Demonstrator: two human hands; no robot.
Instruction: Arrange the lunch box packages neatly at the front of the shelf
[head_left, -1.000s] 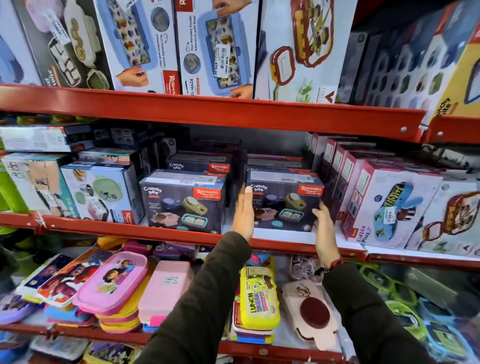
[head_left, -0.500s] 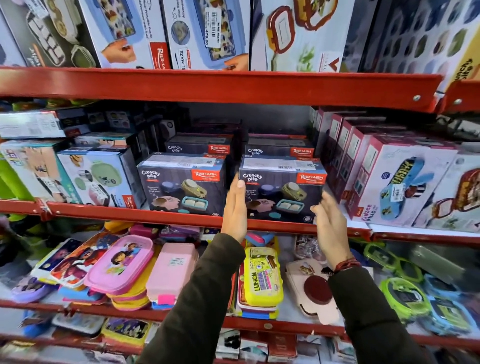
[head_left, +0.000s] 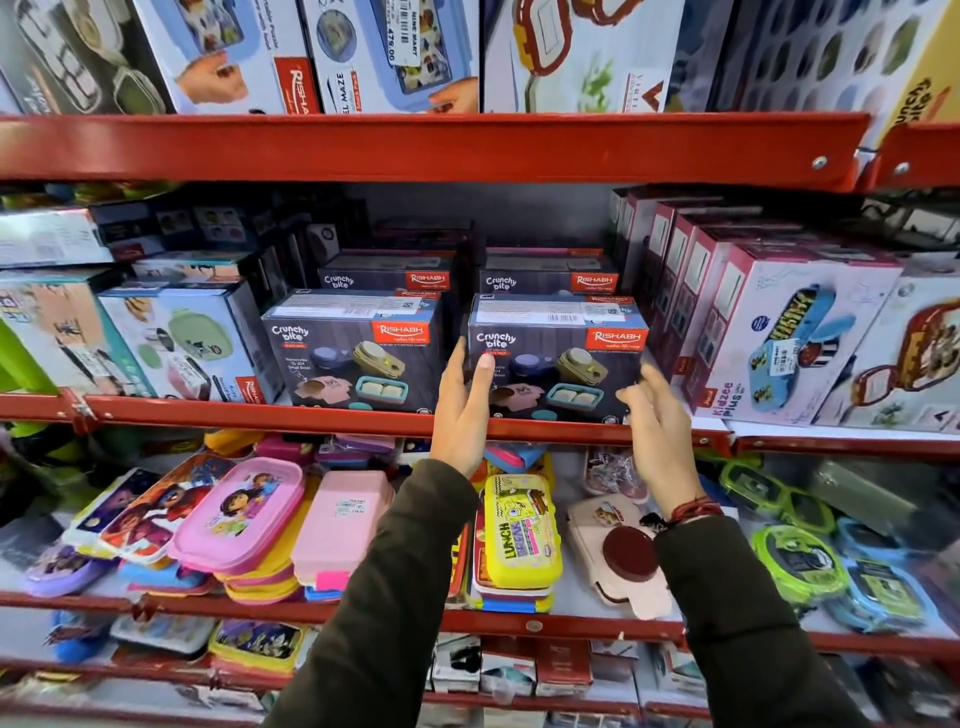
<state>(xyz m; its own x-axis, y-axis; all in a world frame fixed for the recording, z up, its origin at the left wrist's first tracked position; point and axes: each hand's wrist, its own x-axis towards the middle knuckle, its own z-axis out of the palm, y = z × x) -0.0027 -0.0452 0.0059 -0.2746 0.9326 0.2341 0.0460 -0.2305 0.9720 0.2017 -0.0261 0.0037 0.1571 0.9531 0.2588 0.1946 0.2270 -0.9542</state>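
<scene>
So the right-hand Crunchy Bite box (head_left: 558, 358) sits at the front edge of the red middle shelf (head_left: 208, 410), dark grey with an orange Rishabh tag in its upper right corner; the left hand (head_left: 460, 415) is up against its left side, thumb on the front face, fingers loosely spread and tucked into the gap beside it; the right hand (head_left: 657, 431) is near the box's lower right corner with fingers open and slightly curled, and I honestly can't tell if it's touching the box or just beside it. Neither hand is properly gripping anything; both sleeves are dark, and there's a red thread bracelet (head_left: 693, 512) on the right wrist.

Just to the left along the same front edge is a twin Crunchy Bite box (head_left: 353, 353), small gap between them; two more of the same are stacked behind. To the right stands a row of pink-and-white Kidzee Plus boxes (head_left: 779, 338); further left, a box showing green bowls (head_left: 182, 343). On the shelf below: a yellow LUNCH box (head_left: 522, 530) and a pink cartoon lunch box (head_left: 239, 514).
</scene>
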